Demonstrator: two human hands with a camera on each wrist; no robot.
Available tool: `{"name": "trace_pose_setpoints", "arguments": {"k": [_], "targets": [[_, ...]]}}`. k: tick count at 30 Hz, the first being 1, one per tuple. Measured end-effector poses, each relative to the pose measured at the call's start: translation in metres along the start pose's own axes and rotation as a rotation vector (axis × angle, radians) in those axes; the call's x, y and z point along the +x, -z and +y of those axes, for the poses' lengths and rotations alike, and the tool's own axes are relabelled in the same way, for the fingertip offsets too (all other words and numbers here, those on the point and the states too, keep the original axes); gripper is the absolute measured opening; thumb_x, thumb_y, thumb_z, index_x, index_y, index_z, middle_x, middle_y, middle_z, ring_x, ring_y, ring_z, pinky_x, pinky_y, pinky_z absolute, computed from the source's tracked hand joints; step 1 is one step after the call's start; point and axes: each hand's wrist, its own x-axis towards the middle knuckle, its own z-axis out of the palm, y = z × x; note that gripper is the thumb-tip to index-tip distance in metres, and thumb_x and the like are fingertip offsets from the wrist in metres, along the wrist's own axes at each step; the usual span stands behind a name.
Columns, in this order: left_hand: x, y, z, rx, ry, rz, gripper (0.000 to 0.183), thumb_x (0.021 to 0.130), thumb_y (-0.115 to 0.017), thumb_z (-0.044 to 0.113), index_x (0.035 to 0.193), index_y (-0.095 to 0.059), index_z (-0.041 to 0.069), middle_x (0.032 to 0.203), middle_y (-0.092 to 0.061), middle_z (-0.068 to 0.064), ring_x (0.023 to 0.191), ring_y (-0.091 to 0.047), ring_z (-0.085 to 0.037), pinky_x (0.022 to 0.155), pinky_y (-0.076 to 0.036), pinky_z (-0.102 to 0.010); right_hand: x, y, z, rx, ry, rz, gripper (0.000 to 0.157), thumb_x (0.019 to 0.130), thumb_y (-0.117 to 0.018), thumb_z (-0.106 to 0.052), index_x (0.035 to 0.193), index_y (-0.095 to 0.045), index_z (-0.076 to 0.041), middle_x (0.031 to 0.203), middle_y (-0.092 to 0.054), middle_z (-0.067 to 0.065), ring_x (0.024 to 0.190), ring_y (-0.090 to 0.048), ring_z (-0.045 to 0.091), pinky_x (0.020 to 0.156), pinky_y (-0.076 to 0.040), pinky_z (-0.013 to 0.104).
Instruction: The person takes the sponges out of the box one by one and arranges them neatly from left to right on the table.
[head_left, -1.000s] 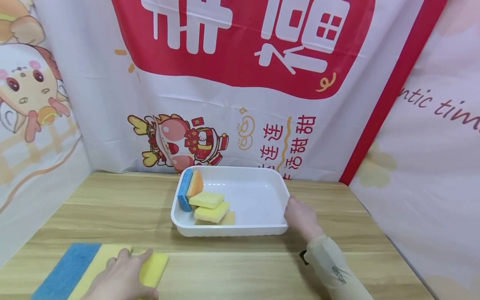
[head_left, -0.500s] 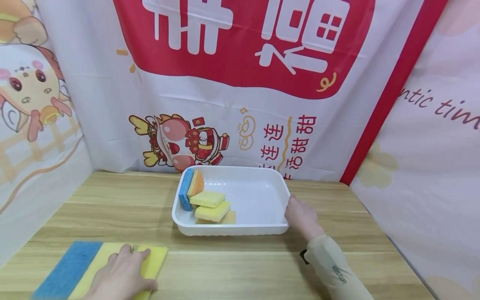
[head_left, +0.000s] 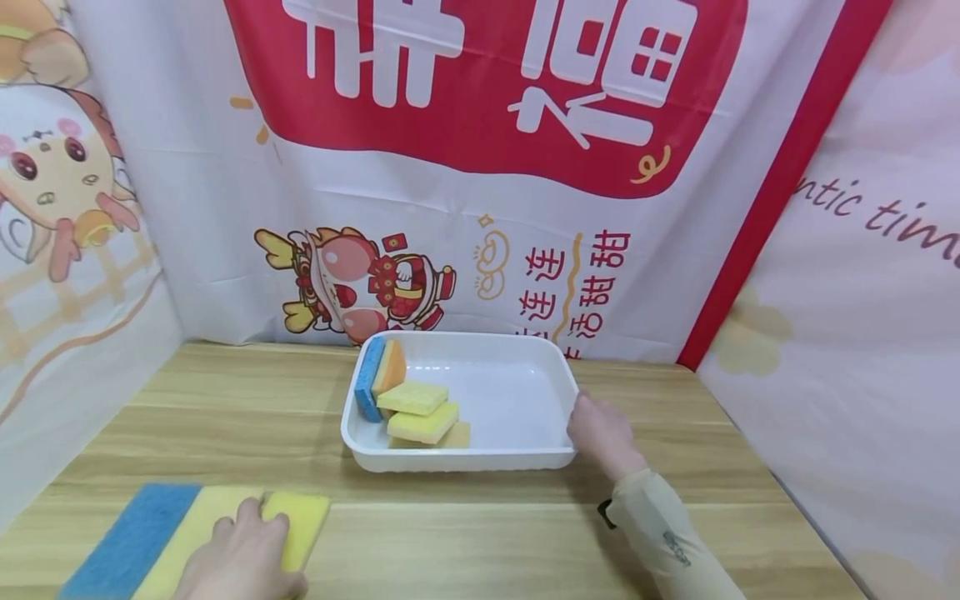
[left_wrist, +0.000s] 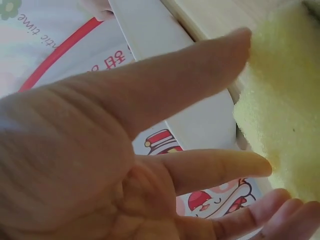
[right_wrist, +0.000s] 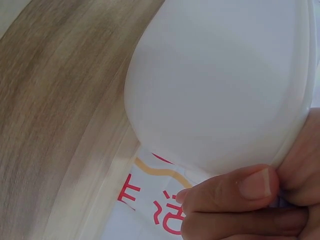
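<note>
A blue sponge and a pale yellow sponge lie side by side on the table at the lower left in the head view, and a brighter yellow sponge adjoins them on the right. My left hand is over these sponges, holding the brighter yellow one by thumb and fingertips; in the left wrist view the tips touch this yellow sponge. My right hand grips the right end of the white tray, with a bent finger below the rim in the right wrist view.
Inside the tray's left end, a blue sponge and an orange sponge stand on edge. Yellow sponges are stacked beside them. The wooden table meets a printed cloth at the back and sides.
The brighter yellow sponge has shifted slightly left and away from me with my left hand. My left index finger has bent more. My right hand stays on the tray.
</note>
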Motion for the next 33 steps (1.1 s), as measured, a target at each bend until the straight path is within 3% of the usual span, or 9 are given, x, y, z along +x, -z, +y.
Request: {"name": "trace_pose_setpoints", "arguments": {"k": [7,16,28,33], "targets": [[-0.0037,-0.0032,0.0014,0.018,-0.009,0.048,0.069,0.067,-0.086,0.038,0.110,-0.063,-0.010,0.098,-0.050,-0.031,0.076,-0.052,-0.038,0.057,-0.050,-0.052,0.0014,0.0007,-0.0014,0.003,0.004,-0.005,0.024,0.092,-0.048,-0.006,0.106,-0.058,0.011,0.069,-0.056,0.014,0.059,-0.057,0.027,0.048,-0.050,0.047],[-0.0005,-0.0061,-0.0024,0.020,0.005,0.050,0.069,0.067,-0.085,0.040,0.108,-0.062,-0.011,0.094,-0.050,-0.029,0.076,-0.052,-0.039,0.056,-0.050,-0.053,0.0010,-0.0018,0.0003,-0.004,0.015,0.010,0.019,0.092,-0.048,-0.005,0.098,-0.059,0.009,0.067,-0.055,0.013,0.058,-0.057,0.027,0.049,-0.049,0.047],[0.0025,-0.0011,-0.0014,0.022,0.050,-0.028,0.071,0.067,-0.085,0.045,0.107,-0.062,-0.010,0.092,-0.050,-0.027,0.075,-0.053,-0.037,0.059,-0.051,-0.052,0.0033,-0.0025,-0.0004,0.010,-0.011,-0.011,0.027,0.092,-0.047,-0.006,0.110,-0.058,0.011,0.072,-0.057,0.015,0.063,-0.058,0.029,0.051,-0.050,0.048],[0.0032,-0.0017,-0.0037,0.019,0.038,-0.024,0.071,0.067,-0.084,0.046,0.108,-0.063,-0.008,0.091,-0.050,-0.025,0.075,-0.053,-0.037,0.060,-0.051,-0.053,0.0027,-0.0027,-0.0009,0.011,-0.019,-0.016,0.031,0.093,-0.047,-0.007,0.115,-0.057,0.012,0.073,-0.058,0.015,0.062,-0.058,0.029,0.050,-0.050,0.048]]}}
